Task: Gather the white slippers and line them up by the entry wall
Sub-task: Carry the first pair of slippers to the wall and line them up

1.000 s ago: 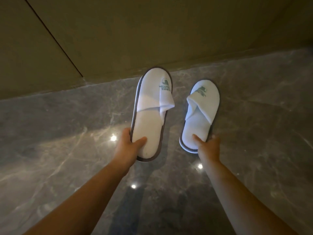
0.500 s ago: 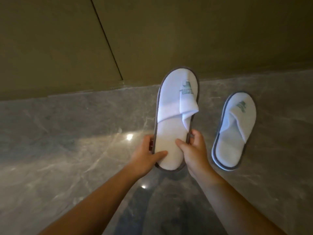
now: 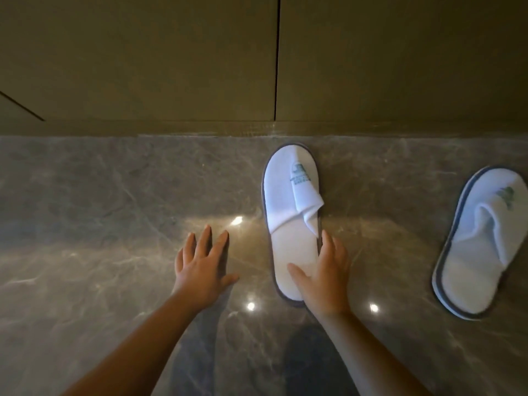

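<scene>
The nearer white slipper [image 3: 291, 221] now lies flat on the grey marble floor [image 3: 100, 224], toe pointing at the entry wall [image 3: 171, 67] and just short of its base. 0.5 s ago both hands held this slipper up off the floor by its heel; now it is down, and the grip is gone. The right hand [image 3: 325, 275] rests open against the slipper's heel end, thumb lying across the insole and fingers [image 3: 328, 244] stretched along the slipper's right edge, touching it but not clasping it. The left hand [image 3: 203, 267] has come away from the slipper and hangs open to the slipper's left, fingers spread, holding nothing; whether its palm touches the floor cannot be told. The slipper's upper is folded over at its right side, with a green logo near the toe. The 2nd white slipper [image 3: 480, 244] lies on the floor well to the right of the 1st, tilted so its toe leans right, farther from the wall than the 1st; it sits farther from the 1st slipper than 0.5 s ago. A dark vertical seam [image 3: 276, 58] in the wall stands directly above the 1st slipper's toe.
</scene>
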The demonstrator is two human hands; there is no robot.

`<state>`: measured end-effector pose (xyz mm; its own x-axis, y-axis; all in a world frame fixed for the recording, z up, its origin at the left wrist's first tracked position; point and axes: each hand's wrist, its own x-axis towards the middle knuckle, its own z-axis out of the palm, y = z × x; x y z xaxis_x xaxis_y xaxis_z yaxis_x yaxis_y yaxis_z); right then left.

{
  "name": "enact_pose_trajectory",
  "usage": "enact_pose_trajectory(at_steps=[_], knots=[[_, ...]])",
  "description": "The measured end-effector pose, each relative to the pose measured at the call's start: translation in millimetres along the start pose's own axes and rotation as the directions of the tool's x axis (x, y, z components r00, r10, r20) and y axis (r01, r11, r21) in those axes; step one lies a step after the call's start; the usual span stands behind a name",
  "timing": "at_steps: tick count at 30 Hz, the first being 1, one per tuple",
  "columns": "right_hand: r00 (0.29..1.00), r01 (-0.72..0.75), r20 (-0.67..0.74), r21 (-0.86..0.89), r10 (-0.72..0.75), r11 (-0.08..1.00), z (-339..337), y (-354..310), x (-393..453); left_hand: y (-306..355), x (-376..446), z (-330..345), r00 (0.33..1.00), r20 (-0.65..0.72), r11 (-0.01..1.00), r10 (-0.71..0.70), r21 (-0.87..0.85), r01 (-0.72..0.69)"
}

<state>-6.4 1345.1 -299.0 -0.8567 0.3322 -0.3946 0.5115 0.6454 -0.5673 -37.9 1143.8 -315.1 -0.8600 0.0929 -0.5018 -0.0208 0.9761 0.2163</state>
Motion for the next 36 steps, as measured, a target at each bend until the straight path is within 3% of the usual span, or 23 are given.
enact_pose_trajectory(at_steps=[4, 18, 21, 24, 27, 30, 36], knots=[[0.981, 0.090, 0.188, -0.208, -0.050, 0.974, 18.4, 1.9, -17.1, -1.8, -0.2, 1.5, 0.999, 0.002, 0.999, 0.037, 0.026, -0.037], [0.978, 0.155, 0.164, -0.161, -0.129, 0.975, 41.4, -29.5, -10.4, -4.4, 1.1, -0.9, 0.999, 0.025, 0.998, 0.035, 0.051, -0.036], [0.976, 0.165, 0.166, -0.156, -0.139, 0.974, 40.1, -32.7, -8.2, -2.3, 2.0, -6.7, 0.998, 0.052, 1.000, 0.027, 0.012, -0.027], [0.968, 0.208, 0.177, -0.151, -0.180, 0.966, 30.7, -28.3, -9.9, 8.0, -0.3, -12.2, 0.999, -0.014, 0.996, 0.045, -0.074, -0.046], [0.979, 0.190, 0.081, -0.063, -0.184, 0.980, 10.0, -16.6, -14.2, 32.1, -4.8, -13.6, 0.981, -0.112, 0.981, 0.157, -0.101, -0.169], [0.992, 0.101, -0.078, -0.043, -0.104, 0.994, -18.0, 9.1, -18.4, 62.6, -7.2, -10.1, 0.952, -0.089, 0.951, 0.292, -0.077, -0.299], [0.947, -0.181, -0.299, -0.202, 0.115, 0.963, -75.5, 80.3, -11.1, 101.2, -6.7, 2.5, 0.955, 0.030, 0.956, 0.294, 0.006, -0.294]])
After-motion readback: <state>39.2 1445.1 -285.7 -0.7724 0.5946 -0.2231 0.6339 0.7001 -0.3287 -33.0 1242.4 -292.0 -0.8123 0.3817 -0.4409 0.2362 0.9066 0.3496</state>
